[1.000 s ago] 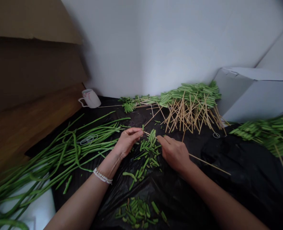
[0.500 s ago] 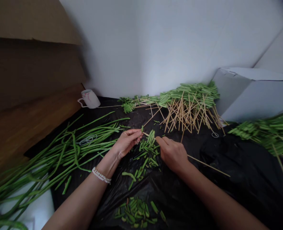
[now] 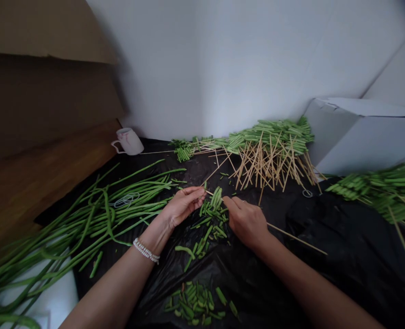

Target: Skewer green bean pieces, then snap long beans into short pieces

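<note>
Head view: stick point(image 3: 297, 239) at centre, right hand point(image 3: 246, 221) clamped on it, left hand point(image 3: 185, 204) pinching bean piece point(image 3: 205, 185) at the stick's left end, dipped slightly nearer since half a second ago, same hold apparently continuing.

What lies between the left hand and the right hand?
In the head view, a thin stick runs between left hand and right hand; cut green pieces lie there too.

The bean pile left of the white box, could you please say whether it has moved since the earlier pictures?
No, the bean pile shows no shift against the white box.
</note>
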Tool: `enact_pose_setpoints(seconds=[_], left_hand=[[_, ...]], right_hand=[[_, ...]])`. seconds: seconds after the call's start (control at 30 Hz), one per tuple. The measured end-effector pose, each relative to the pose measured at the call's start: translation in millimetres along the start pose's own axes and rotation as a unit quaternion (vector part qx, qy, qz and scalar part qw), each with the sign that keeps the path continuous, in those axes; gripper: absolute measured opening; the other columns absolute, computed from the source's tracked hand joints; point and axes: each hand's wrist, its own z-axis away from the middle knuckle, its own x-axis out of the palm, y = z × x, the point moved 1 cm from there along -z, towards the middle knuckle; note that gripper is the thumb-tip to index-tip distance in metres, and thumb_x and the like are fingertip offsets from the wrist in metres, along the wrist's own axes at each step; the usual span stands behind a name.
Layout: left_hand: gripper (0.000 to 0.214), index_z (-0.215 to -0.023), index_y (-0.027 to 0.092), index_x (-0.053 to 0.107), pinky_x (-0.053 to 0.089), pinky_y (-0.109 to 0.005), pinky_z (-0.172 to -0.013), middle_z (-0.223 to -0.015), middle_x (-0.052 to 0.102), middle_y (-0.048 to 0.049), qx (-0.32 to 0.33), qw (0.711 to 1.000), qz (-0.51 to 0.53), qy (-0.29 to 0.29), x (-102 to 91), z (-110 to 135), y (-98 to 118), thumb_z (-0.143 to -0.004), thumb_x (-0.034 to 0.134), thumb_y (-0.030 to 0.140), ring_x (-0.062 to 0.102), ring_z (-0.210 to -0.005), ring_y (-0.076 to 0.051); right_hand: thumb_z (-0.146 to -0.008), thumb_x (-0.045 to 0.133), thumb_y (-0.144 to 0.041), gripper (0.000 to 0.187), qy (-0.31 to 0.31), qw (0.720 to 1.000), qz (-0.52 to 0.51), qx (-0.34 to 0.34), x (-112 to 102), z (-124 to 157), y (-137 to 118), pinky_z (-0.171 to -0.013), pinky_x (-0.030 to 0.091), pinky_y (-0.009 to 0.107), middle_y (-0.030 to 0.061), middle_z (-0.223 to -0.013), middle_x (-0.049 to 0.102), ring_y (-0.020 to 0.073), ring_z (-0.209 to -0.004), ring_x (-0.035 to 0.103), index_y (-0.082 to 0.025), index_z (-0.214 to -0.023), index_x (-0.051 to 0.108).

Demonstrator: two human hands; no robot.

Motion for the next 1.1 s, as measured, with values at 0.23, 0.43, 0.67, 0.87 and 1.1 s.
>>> enact_pose_setpoints(seconds=[0.23, 0.43, 0.67, 0.87, 1.1], left_hand=[[0.015, -0.079, 0.008, 0.072, 0.052, -0.017, -0.063, -0.073, 0.07, -0.0042, -0.004, 1.0, 0.005, 0.008, 2.7, 1.6, -0.7, -0.069, 0.082, 0.01, 0.063, -0.063, -0.007], [0.011, -0.078, 0.008, 0.072, 0.052, -0.016, -0.063, -0.072, 0.07, -0.0041, -0.014, 1.0, 0.013, 0.002, 1.9, 0.5, -2.4, -0.071, 0.08, 0.008, 0.063, -0.062, -0.007], [0.01, -0.078, 0.009, 0.071, 0.052, -0.017, -0.064, -0.074, 0.071, -0.0045, -0.027, 0.999, 0.021, -0.008, 2.2, 0.6, -3.8, -0.071, 0.079, 0.008, 0.063, -0.064, -0.008], [0.01, -0.079, 0.009, 0.071, 0.051, -0.017, -0.064, -0.075, 0.07, -0.0044, -0.03, 0.999, 0.011, -0.022, 1.3, 0.8, -4.0, -0.073, 0.079, 0.009, 0.062, -0.064, -0.008], [0.011, -0.078, 0.009, 0.071, 0.051, -0.017, -0.065, -0.074, 0.071, -0.0045, -0.027, 0.999, 0.006, -0.02, 1.3, 0.8, -4.4, -0.072, 0.08, 0.01, 0.063, -0.064, -0.008]], right_hand=[[-0.085, 0.047, -0.005, 0.03, -0.001, 1.0, 0.0, 0.0, -0.9, 0.0, -0.7, -0.056, 0.031, 0.029, 0.0036, -0.079, 0.067, 0.0153, -0.064, 0.058, -0.016, -0.104, 0.067], [-0.085, 0.048, -0.005, 0.03, 0.013, 1.0, 0.006, -0.004, -2.1, -0.5, -1.8, -0.055, 0.029, 0.029, 0.0027, -0.077, 0.066, 0.0156, -0.063, 0.058, -0.016, -0.103, 0.068], [-0.085, 0.046, -0.003, 0.031, 0.012, 1.0, 0.01, 0.0, -2.1, 0.0, -3.1, -0.056, 0.028, 0.03, 0.003, -0.076, 0.066, 0.0151, -0.063, 0.057, -0.016, -0.103, 0.068], [-0.083, 0.045, -0.002, 0.031, 0.011, 1.0, 0.019, -0.01, -3.3, 0.2, -4.4, -0.056, 0.027, 0.029, 0.003, -0.076, 0.065, 0.0148, -0.062, 0.055, -0.015, -0.1, 0.067], [-0.082, 0.045, -0.001, 0.028, 0.017, 0.999, 0.028, -0.019, -4.7, 0.7, -4.5, -0.055, 0.028, 0.03, 0.0031, -0.073, 0.063, 0.0149, -0.062, 0.053, -0.016, -0.093, 0.066]])
